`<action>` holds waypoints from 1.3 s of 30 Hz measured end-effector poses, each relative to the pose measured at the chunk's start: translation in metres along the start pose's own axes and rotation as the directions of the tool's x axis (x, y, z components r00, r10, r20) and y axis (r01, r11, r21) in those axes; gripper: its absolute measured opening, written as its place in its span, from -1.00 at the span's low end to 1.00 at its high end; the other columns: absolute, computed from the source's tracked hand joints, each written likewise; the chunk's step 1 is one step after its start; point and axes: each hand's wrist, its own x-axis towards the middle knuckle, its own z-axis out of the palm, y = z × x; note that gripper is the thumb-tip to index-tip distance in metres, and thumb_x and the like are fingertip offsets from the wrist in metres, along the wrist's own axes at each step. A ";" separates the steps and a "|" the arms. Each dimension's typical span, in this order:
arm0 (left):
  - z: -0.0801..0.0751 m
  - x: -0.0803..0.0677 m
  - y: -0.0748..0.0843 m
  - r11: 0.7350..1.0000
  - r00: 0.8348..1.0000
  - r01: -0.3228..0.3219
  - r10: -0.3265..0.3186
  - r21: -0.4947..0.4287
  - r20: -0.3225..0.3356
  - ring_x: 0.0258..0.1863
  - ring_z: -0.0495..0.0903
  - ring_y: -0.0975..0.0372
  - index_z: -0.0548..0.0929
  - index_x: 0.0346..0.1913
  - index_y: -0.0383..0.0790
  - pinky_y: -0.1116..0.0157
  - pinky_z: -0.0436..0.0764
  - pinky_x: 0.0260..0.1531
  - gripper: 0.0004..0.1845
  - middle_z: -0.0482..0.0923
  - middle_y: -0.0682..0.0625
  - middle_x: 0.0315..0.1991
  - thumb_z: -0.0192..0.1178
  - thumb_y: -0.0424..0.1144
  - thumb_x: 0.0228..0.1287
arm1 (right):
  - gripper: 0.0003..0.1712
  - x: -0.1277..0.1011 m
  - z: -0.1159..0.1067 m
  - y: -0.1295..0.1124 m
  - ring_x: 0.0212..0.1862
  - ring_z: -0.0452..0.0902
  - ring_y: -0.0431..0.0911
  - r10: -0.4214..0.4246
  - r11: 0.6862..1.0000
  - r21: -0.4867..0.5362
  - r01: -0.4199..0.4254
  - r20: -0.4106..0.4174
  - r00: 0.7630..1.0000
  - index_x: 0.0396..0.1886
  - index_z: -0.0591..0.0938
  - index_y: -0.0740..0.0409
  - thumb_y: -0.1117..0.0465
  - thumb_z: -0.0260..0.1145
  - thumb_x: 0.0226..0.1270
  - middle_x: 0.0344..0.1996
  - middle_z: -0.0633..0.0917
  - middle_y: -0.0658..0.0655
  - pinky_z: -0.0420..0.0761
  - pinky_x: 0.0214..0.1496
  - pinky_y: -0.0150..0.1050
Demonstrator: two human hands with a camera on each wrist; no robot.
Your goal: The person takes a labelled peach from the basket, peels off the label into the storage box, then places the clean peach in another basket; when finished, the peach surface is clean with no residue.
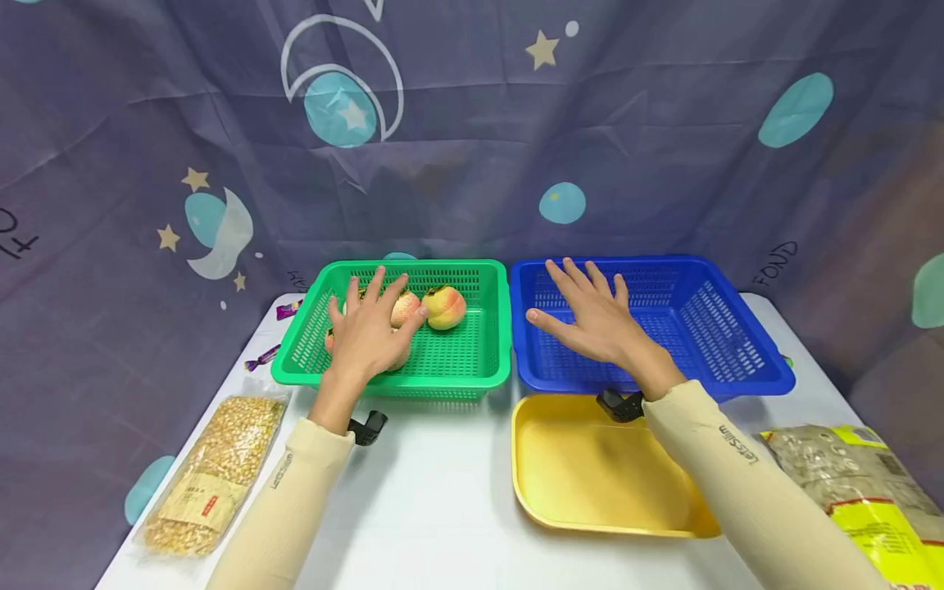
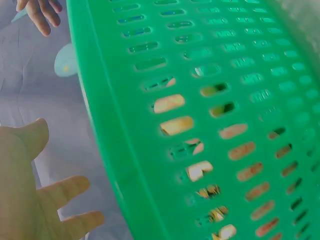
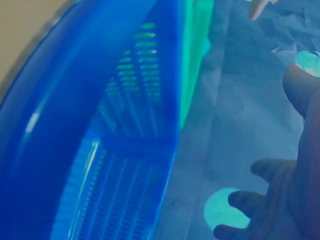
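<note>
A person's left hand [image 1: 369, 336], fingers spread, hovers over one green basket [image 1: 472, 382] holding at least four peaches [image 1: 445, 308], partly hidden; the right hand [image 1: 596, 321], fingers likewise splayed, hovers over one blue basket [image 1: 737, 348]. Both baskets line the white table's [image 1: 428, 492] back edge, one yellow tray [image 1: 583, 467] before the blue. Two wrapped candies [image 1: 263, 358] and one corn bag [image 1: 229, 442] lie along the left edge.

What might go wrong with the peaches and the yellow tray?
In the head view, the left hand hides some peaches in the green basket, so one might get bumped unseen. The right sleeve crosses the yellow tray there; if low enough, it could nudge it.
</note>
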 end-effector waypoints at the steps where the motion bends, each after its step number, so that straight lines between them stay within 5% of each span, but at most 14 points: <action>1: -0.001 -0.001 -0.002 1.000 1.000 0.007 -0.007 -0.004 0.000 0.63 -0.20 -0.28 0.24 0.59 0.15 -0.48 -0.22 0.41 -0.22 -0.08 -0.06 0.68 -0.12 0.43 0.44 | 0.04 0.002 0.001 -0.002 0.66 -0.36 0.31 -0.009 1.000 0.018 0.009 0.003 1.000 0.69 -0.10 -0.16 -0.50 -0.02 0.42 0.68 -0.10 0.17 -0.45 0.50 0.47; 12: 0.001 -0.017 -0.028 0.997 0.995 0.069 -0.072 -0.039 -0.069 0.61 -0.12 -0.29 0.32 0.55 0.06 -0.49 -0.15 0.38 -0.23 0.04 -0.16 0.64 -0.09 0.40 0.45 | -0.04 0.033 0.015 -0.022 0.65 -0.23 0.29 -0.132 0.981 0.147 0.126 0.037 0.990 0.68 -0.03 -0.20 -0.37 0.10 0.46 0.68 -0.11 0.09 -0.28 0.54 0.43; 25: 0.002 -0.031 -0.060 0.991 0.979 0.119 -0.128 -0.061 -0.157 0.58 0.01 -0.29 0.40 0.49 -0.03 -0.49 -0.13 0.37 -0.30 0.18 -0.22 0.58 0.02 0.29 0.46 | -0.12 0.067 0.025 -0.049 0.65 -0.15 0.26 -0.169 0.941 0.309 0.138 0.076 0.983 0.66 0.10 -0.16 -0.23 0.19 0.48 0.64 0.11 0.17 -0.12 0.55 0.45; 32: 0.001 -0.041 -0.079 0.986 0.958 0.157 -0.165 -0.055 -0.233 0.54 0.12 -0.22 0.53 0.37 -0.09 -0.48 -0.21 0.38 -0.36 0.32 -0.23 0.49 0.12 0.24 0.42 | -0.20 0.086 0.044 -0.056 0.39 0.36 0.23 -0.177 0.896 0.424 0.134 0.063 0.982 0.58 0.28 -0.02 -0.13 0.27 0.47 0.47 0.40 0.26 0.45 0.35 0.20; 39: 0.000 -0.053 -0.098 0.976 0.942 0.211 -0.218 -0.057 -0.255 0.52 0.17 -0.20 0.54 0.36 -0.08 -0.48 -0.14 0.35 -0.36 0.37 -0.22 0.46 0.13 0.25 0.39 | -0.26 0.101 0.055 -0.063 0.31 0.45 0.25 -0.187 0.864 0.483 0.141 0.048 0.981 0.52 0.37 0.09 -0.05 0.33 0.45 0.37 0.50 0.31 0.52 0.27 0.15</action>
